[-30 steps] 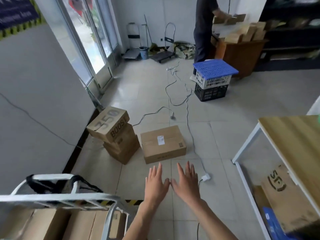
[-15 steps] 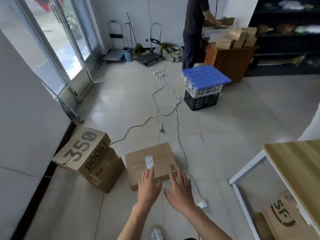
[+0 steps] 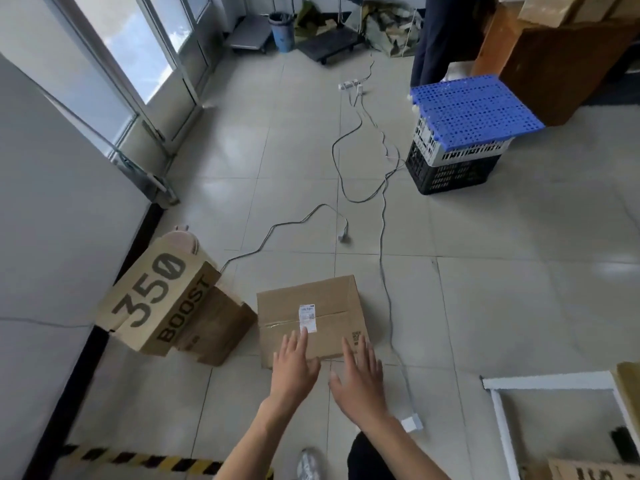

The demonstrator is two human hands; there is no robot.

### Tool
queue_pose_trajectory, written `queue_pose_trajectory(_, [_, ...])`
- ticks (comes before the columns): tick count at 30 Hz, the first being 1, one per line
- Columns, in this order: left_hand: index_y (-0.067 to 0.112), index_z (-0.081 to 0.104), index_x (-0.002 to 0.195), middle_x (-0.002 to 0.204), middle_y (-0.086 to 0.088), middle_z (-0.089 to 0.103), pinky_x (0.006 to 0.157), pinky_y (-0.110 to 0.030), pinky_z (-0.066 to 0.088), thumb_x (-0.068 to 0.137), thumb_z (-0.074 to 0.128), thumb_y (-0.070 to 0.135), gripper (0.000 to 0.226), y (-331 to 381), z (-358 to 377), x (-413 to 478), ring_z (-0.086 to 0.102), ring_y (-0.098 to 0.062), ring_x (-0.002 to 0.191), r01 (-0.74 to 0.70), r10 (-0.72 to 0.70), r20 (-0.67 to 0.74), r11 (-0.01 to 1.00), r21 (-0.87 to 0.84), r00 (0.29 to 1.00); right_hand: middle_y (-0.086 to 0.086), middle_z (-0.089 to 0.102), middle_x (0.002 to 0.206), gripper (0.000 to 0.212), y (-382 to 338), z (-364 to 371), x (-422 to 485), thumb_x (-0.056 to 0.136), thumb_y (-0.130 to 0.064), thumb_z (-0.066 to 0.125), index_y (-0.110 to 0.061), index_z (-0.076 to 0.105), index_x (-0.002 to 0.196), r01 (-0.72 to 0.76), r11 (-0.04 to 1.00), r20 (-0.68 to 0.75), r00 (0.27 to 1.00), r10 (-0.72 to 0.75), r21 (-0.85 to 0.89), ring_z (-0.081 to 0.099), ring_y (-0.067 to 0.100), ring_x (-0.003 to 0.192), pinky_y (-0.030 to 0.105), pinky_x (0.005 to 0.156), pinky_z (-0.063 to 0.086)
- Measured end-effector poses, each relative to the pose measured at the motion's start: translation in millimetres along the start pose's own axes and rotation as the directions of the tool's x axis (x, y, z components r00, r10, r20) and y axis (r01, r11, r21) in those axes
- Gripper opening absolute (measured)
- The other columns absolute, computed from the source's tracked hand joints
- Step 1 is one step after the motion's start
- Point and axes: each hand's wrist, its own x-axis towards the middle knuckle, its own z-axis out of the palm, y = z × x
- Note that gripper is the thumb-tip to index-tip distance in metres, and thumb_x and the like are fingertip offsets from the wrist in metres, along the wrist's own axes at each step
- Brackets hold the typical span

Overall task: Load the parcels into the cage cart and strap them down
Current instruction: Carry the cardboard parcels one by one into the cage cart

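Cardboard parcel [image 3: 311, 318] sits on the tiled floor [image 3: 485, 271] beside the 350 Boost shoebox [image 3: 156, 296]; left hand [image 3: 292, 370] and right hand [image 3: 360, 379] hover flat-fingered, empty, apparently spreading to clasp its sides.

Plain brown cardboard parcel [image 3: 311, 303] at 6 o'clock, white label [image 3: 307, 317] with tiny print, black QR mark. Tan shoebox [image 3: 156, 299] at 8 o'clock, bold black "350 BOOST" lettering. At 2 o'clock: blue perforated lid [image 3: 474, 112] over white lattice crate [image 3: 460, 153] over black lattice crate [image 3: 446, 174]. Yellow-black striped tape [image 3: 138, 459] at 7 o'clock. Pale grey floor tiles [image 3: 502, 306].
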Motion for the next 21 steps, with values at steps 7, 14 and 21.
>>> queue_pose_trajectory(7, [0.021,0.008,0.162,0.169,-0.006,0.013,0.122,-0.055,0.01,0.1,0.046,0.035,0.074,6.6,33.2,124.9,0.005,-0.027,0.156,0.125,-0.129,0.102,0.991,0.051,0.986,0.011,-0.008,0.167,0.074,42.8,-0.6,131.7,0.099,-0.041,0.042,-0.025,0.003,0.16,-0.03,0.999,0.148,0.988,0.033,-0.023,-0.004,0.028,0.154,0.046,0.124,0.004])
queue_pose_trajectory(14, [0.021,0.009,0.162,0.169,-0.008,0.011,0.122,-0.054,0.007,0.101,0.044,0.036,0.072,-43.0,100.1,215.4,0.003,-0.027,0.156,0.244,-0.245,0.193,0.969,0.028,0.95,0.012,0.005,0.167,0.072,56.6,51.2,245.9,0.098,-0.035,0.049,-0.021,0.014,0.16,-0.035,0.999,0.199,0.979,0.041,-0.034,0.008,0.03,0.153,0.043,0.123,0.011])
queue_pose_trajectory(21, [0.019,0.008,0.161,0.169,-0.008,0.009,0.123,-0.057,0.006,0.099,0.042,0.03,0.071,-117.9,193.8,293.1,0.002,-0.028,0.156,0.231,-0.249,0.336,0.968,0.094,0.908,0.014,0.007,0.167,0.072,100.3,137.0,338.8,0.098,-0.031,0.049,-0.019,0.015,0.16,-0.102,0.992,0.232,0.966,0.117,-0.074,0.01,0.031,0.152,0.042,0.123,0.012])
